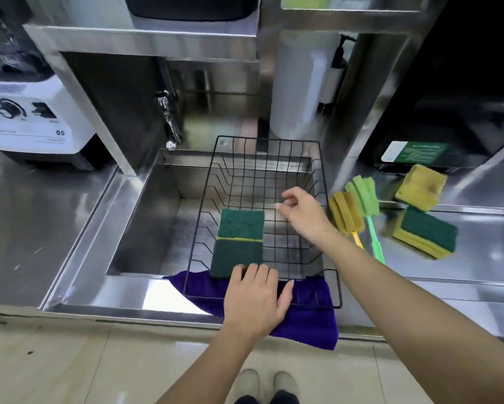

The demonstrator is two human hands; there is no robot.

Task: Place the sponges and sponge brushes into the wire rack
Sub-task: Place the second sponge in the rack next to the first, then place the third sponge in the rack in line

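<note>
A black wire rack (274, 158) sits across the sink. Two green-topped sponges (239, 243) lie in its left part, one behind the other. My left hand (256, 298) rests flat on the rack's near edge, fingertips touching the nearer sponge. My right hand (301, 212) hovers over the rack's right side, fingers loosely curled and holding nothing. On the counter to the right lie a yellow sponge brush (347, 215), a green sponge brush (366, 199), a green-and-yellow sponge (427, 233) and a yellow sponge (421, 186).
A purple cloth (303, 322) lies under the rack's front edge and hangs over the counter. A steel sink (157, 223) with a tap (169, 123) is under the rack. A white blender base (32, 123) stands at the left. Steel shelves rise behind.
</note>
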